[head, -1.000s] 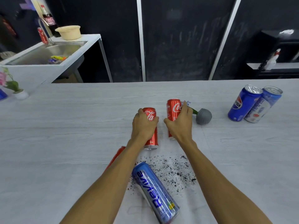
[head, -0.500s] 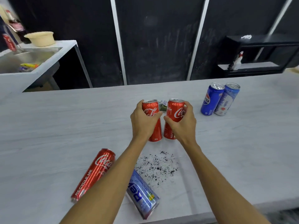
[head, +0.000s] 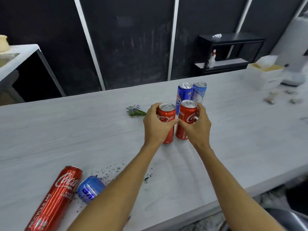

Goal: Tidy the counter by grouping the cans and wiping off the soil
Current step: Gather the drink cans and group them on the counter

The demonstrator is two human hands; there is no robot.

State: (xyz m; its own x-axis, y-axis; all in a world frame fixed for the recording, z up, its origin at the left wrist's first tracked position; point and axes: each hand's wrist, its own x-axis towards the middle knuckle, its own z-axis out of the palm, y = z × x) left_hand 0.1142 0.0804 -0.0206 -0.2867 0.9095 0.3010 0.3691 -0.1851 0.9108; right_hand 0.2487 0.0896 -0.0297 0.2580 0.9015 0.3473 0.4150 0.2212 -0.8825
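**Two Coca-Cola cans carried to the blue pair, soil still on the counter**

Each hand is wrapped around one upright red can: the left hand [head: 157, 125] is closed on the left Coca-Cola can [head: 167, 121], the right hand [head: 196, 126] on the right Coca-Cola can [head: 186, 117], with fingers curled round the bodies and thumbs meeting between them. The two cans are held side by side, just in front of the standing Pepsi can [head: 182, 95] and the lighter blue can [head: 199, 92]. Whether the red cans' bases are touching the counter [head: 83, 130] cannot be told.

Several risks are judged from here. The blue pair could be knocked over if the red cans are pushed further back, since little room is left between them. A tall slim can may be tipped if it is released before its base is flat. The forearms are passing over the scattered soil [head: 108, 172], so grains could be dragged wider. The lying Coca-Cola can [head: 56, 195] and the lying blue can [head: 90, 187] could be rolled off the near edge if they are nudged.

All the cans are slim and glossy, with pull tabs seen on the upright ones. The soil appears as fine black specks near the front edge, beside the lying cans. A small flower sprig [head: 135, 110] is left of the hands.
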